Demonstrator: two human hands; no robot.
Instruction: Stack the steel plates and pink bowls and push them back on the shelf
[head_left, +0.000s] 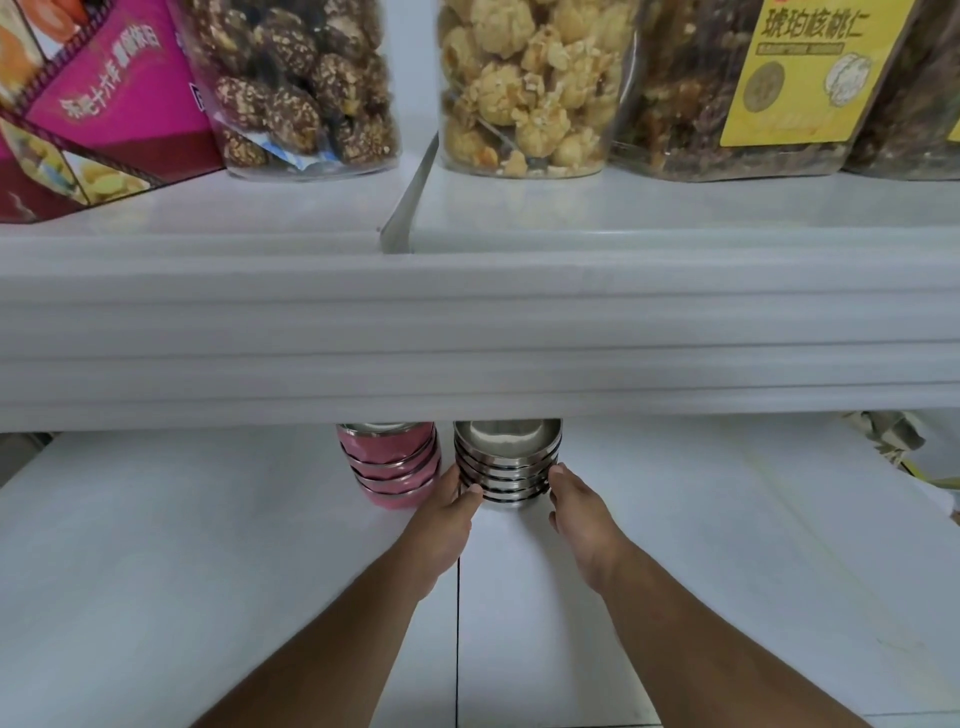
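The stack of steel plates (507, 465) stands on the lower shelf (701, 519), its top partly hidden under the front edge of the upper shelf (467, 332), with the stack of pink bowls (392, 465) just beside it on the left. Both hands form the grip: the left hand (441, 519) and right hand (584, 519) press the plate stack's two sides low down, fingers spread and touching the rims. The plates look stiff, smooth and likely slippery, and fairly heavy together, so holding near the base and sliding should keep them from toppling. Above, snack jars (524, 83) and a pink box (104, 104) sit well apart from the work.
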